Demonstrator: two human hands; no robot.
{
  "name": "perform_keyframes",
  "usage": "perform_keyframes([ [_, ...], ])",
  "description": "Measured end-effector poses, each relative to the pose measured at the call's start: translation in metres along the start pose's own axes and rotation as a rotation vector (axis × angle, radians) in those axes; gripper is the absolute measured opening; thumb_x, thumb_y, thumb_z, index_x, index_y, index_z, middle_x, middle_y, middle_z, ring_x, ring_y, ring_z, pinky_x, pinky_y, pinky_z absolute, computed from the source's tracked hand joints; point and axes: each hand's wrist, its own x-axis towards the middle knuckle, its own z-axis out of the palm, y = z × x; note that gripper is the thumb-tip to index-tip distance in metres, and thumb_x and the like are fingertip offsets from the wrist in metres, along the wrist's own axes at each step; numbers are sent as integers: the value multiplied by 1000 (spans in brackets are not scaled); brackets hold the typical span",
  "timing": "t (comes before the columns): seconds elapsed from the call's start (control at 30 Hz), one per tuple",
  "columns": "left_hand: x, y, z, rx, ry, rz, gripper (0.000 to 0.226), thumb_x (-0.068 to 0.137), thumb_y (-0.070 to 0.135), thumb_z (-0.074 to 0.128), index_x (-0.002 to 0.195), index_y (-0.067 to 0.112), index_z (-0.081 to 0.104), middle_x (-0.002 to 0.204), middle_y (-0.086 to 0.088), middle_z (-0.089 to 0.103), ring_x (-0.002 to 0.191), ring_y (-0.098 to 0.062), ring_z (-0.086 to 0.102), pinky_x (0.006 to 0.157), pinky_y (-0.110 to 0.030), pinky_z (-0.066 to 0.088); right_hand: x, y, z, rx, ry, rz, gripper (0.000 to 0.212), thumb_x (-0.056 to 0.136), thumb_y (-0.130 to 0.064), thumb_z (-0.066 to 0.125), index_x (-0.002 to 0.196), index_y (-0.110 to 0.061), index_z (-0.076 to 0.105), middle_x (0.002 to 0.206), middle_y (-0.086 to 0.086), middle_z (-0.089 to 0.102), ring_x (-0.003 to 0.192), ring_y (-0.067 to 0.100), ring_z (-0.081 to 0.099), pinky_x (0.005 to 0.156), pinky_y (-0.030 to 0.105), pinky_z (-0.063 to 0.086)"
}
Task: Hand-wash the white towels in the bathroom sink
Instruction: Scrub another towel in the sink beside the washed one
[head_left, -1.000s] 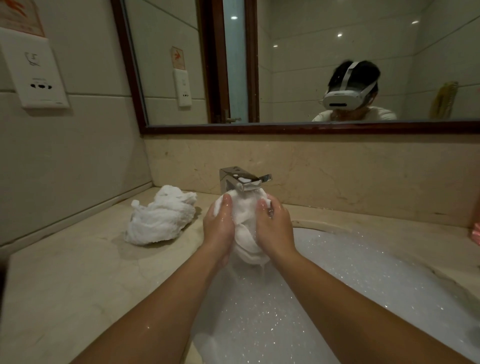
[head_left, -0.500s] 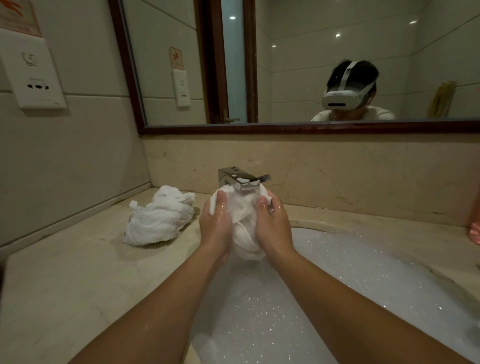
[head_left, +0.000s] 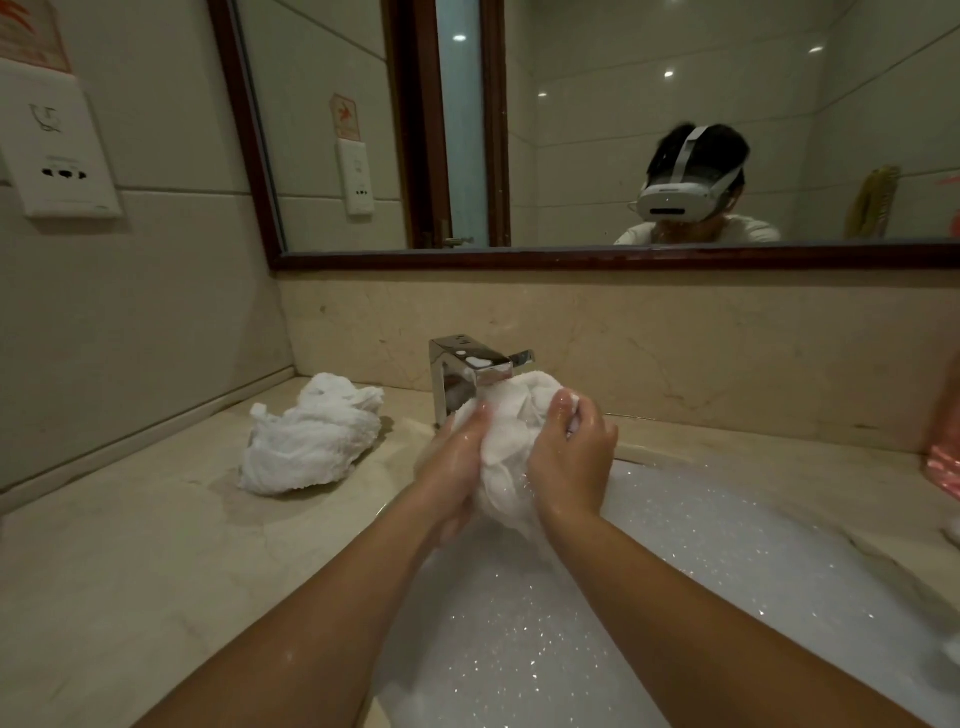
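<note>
From where I stand the room is dim and warm-toned. Small ceiling spots show as bright dots in the mirror (head_left: 597, 156). The foam (head_left: 675, 597) glitters with tiny highlights, and the chrome tap (head_left: 467, 364) carries white glare. A soft shadow lies under the crumpled towel (head_left: 306, 441) on the tabletop (head_left: 130, 571). Straight lines bow toward the edges.

Faucet (head_left: 470, 371) just behind; counter (head_left: 130, 561) free left

No lettering could be read; the orange sticker (head_left: 32, 36) above the wall socket plate (head_left: 60, 156) showed only a blurred red mark.
</note>
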Motion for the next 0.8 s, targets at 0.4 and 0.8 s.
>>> perform_keyframes([
  [0.4,-7,13,-8,-115,476,203,19,98,49,65,95,33,56,93,11,61,86,-11,63,88,-39,56,-20,-7,14,-28,-227,-43,41,113,-43,37,140,-22,60,132,0,52,104,9,50,89,25,37],
  [0.8,-16,8,10,509,197,294,107,81,94,5,152,30,51,154,1,54,145,-19,47,123,-42,33,-15,-11,9,48,-357,331,101,75,-92,58,161,-48,28,165,10,14,143,38,42,111,47,45],
])
